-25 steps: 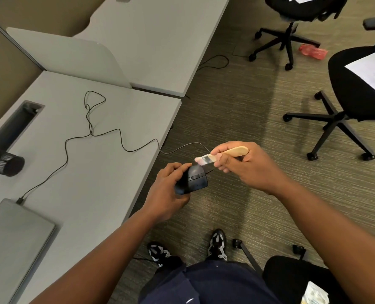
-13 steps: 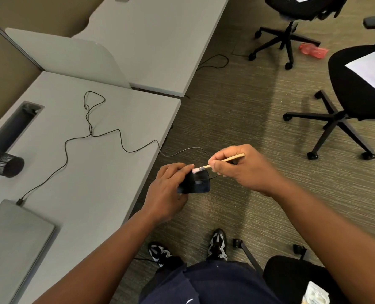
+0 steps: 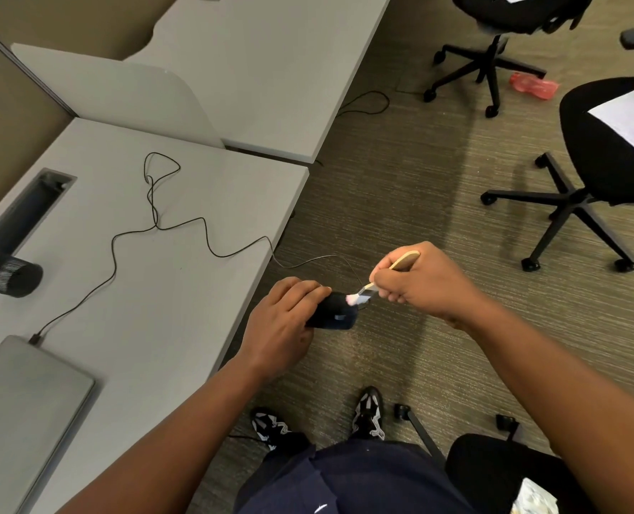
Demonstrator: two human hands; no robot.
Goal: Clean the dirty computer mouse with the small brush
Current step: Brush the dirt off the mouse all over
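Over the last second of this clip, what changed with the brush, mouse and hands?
The right hand swept the brush across the mouse, turning it from flat to edge-on and back, with the bristles now on the mouse's upper end. The left hand rolled the mouse slightly. Nothing was taken hold of or released. The cable, laptop and chairs stayed put.

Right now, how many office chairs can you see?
3: one chair top right, one holding papers at the right edge, one seat under the person, bottom right. Others may sit outside the frame.
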